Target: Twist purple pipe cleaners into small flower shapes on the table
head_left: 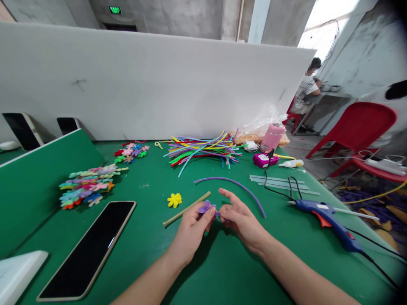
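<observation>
Between both hands is a purple pipe cleaner [206,207] bent into small petal loops. My left hand [193,226] pinches the looped part between thumb and fingers. The short end on the right sits in the closed fingertips of my right hand [240,218], whose index finger sticks up. Just beyond the hands, a straight purple pipe cleaner [237,183] lies in a curve on the green table [149,250]. Left of them rest a thin greenish stick [178,215] and a yellow pipe-cleaner flower [174,200].
A bundle of coloured pipe cleaners [203,149] lies at the back. Finished flowers [87,186] are piled at left, near a large phone [89,250]. At right are a blue glue gun [327,220] with cords, glue sticks [280,183] and a pink bottle [272,137]. A person [307,91] sits far behind.
</observation>
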Demonstrator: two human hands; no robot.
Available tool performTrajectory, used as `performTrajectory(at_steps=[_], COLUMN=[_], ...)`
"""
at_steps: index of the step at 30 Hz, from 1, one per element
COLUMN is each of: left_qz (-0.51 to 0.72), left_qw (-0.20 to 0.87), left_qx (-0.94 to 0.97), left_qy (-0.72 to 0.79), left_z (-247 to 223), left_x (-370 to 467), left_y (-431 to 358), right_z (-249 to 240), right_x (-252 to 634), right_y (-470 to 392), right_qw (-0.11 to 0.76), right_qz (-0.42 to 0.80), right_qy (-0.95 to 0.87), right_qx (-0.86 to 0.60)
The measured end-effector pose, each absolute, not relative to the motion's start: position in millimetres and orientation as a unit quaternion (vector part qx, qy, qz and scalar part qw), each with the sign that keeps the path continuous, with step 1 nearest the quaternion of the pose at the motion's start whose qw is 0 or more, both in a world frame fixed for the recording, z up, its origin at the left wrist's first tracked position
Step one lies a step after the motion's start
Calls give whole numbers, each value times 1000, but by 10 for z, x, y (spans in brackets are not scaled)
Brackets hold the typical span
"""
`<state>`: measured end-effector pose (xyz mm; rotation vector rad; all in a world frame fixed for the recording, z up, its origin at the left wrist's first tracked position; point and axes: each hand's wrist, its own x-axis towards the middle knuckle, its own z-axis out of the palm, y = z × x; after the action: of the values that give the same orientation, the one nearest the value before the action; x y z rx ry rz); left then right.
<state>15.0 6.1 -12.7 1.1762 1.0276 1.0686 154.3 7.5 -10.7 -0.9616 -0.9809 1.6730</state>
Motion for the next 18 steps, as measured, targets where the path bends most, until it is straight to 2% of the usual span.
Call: performTrajectory(at_steps=[5,13,18], left_qz=[460,404,375], left_qw=[568,665,670], left_qx=[514,473,499], left_qy=[448,412,402], left_z=[-115,-150,-173], left_x=[145,73,39], left_y=[38,96,114], right_z=[-106,-96,-88], right_x=[1553,1548,1550], right_y=[66,71,62], right_qw=[458,475,466], right_qz=[745,684,682], right_qy=[-321,-422,-444], right_qx=[-364,-357,-347])
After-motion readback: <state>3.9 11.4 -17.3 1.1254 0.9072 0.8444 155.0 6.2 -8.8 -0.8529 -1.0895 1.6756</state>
